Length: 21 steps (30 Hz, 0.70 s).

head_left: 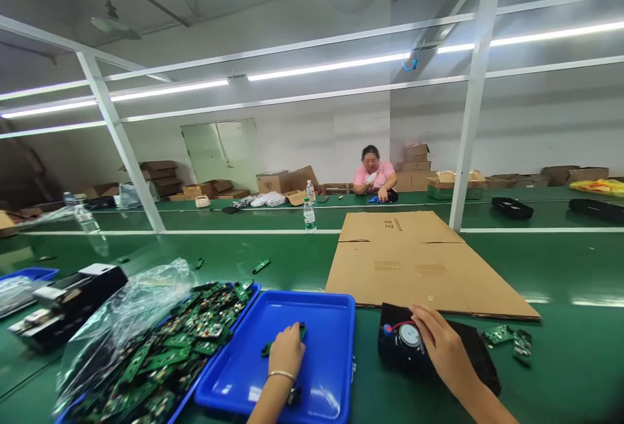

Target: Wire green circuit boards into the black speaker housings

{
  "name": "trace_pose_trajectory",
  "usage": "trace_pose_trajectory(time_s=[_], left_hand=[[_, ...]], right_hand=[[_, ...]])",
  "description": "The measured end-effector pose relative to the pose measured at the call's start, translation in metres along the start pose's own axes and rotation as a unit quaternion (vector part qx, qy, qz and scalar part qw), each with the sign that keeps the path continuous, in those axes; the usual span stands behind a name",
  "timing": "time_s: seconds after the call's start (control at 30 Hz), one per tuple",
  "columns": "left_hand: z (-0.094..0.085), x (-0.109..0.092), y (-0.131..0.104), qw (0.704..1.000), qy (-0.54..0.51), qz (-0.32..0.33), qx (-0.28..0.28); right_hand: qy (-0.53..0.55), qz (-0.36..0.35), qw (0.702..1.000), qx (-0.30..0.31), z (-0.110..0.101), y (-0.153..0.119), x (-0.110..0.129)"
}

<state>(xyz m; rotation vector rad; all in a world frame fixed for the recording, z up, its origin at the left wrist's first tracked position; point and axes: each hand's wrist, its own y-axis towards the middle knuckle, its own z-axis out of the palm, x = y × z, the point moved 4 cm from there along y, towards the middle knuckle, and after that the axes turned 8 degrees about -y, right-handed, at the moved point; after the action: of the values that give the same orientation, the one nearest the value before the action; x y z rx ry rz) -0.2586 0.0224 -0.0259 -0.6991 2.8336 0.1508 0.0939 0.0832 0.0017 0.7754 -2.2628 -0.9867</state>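
Observation:
My left hand [286, 354] is over the blue tray [324, 372], its fingers closed on a small green circuit board [266, 349] that sticks out on both sides. A small dark part [294, 396] lies in the tray beside my left wrist. My right hand [441, 339] rests on a black housing [470, 352], with its fingers stretched out next to a round silver part [409, 335] that has a red wire. Left of the tray, many green boards [166, 357] are heaped in another blue tray, partly under clear plastic.
A flat cardboard sheet [385, 278] lies behind the black housing. Two loose boards [522, 346] are at the right. A black device [73, 307] stands at the left. A bottle [309, 214] stands near the bench's far edge. Across the bench sits a person [374, 175] in pink.

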Motion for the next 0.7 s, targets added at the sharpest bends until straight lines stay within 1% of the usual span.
trace_pose_trajectory(time_s=[0.07,0.13,0.2,0.23,0.3,0.37,0.43,0.5,0.6,0.7], left_hand=[[-0.007,0.001,-0.004,0.999,-0.043,0.017,-0.026],[-0.014,-0.006,-0.013,0.993,-0.094,0.044,-0.052],[-0.019,-0.024,-0.023,0.983,-0.148,0.080,-0.069],[-0.019,-0.036,-0.028,0.977,-0.175,0.099,-0.071],[-0.019,-0.066,-0.037,0.962,-0.225,0.139,-0.073],[-0.017,-0.100,-0.045,0.948,-0.260,0.172,-0.066],[-0.015,-0.130,-0.049,0.940,-0.281,0.188,-0.051],[-0.012,-0.156,-0.050,0.935,-0.293,0.198,-0.037],[-0.002,-0.182,-0.047,0.927,-0.302,0.219,-0.024],[0.016,-0.193,-0.041,0.913,-0.327,0.241,-0.020]], right_hand=[[0.067,0.051,0.996,-0.014,0.007,0.013,-0.002],[0.153,0.113,0.982,-0.004,0.017,0.025,-0.003],[0.214,0.140,0.967,0.017,0.028,0.033,0.002],[0.224,0.133,0.965,0.027,0.032,0.036,0.007],[0.232,0.118,0.965,0.041,0.037,0.038,0.017],[0.235,0.121,0.963,0.054,0.040,0.039,0.023],[0.225,0.138,0.963,0.056,0.039,0.038,0.024],[0.208,0.154,0.965,0.052,0.037,0.038,0.020],[0.172,0.162,0.971,0.042,0.040,0.038,0.014],[0.137,0.152,0.979,0.021,0.049,0.037,0.007]])
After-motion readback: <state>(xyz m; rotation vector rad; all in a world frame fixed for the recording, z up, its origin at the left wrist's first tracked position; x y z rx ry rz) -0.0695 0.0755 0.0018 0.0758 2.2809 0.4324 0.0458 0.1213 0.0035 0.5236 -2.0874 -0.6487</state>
